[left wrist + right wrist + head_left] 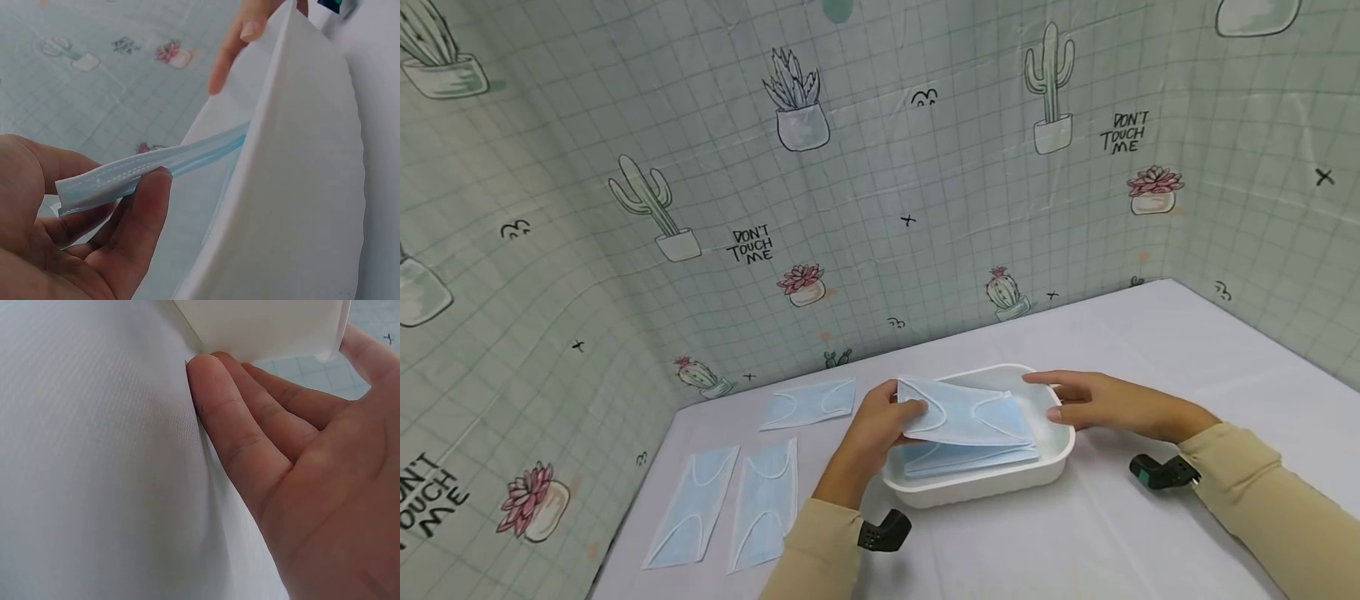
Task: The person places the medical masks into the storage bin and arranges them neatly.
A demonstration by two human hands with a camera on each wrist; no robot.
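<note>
Your left hand (880, 417) pinches the held mask (962, 408) at one end, thumb on top and fingers beneath. That grip probably suits so thin and limp a sheet: it leaves the rest free to lie level over the tray (988, 488). The mask sits above the stack (972, 462) inside; whether its far end touches the stack you cannot tell.

Your right hand (1105, 404) grips the tray's right end, thumb over the rim and fingers along the outer wall, low by the table (1015, 550) in the right wrist view. It likely steadies the tray, which looks light enough to slide.

Three masks lie apart on the table to the left: a near mask (692, 508) and a middle mask (765, 504) side by side, and a far mask (808, 404) turned crosswise. Spread without overlap, each should be easy to pick up singly.
</note>
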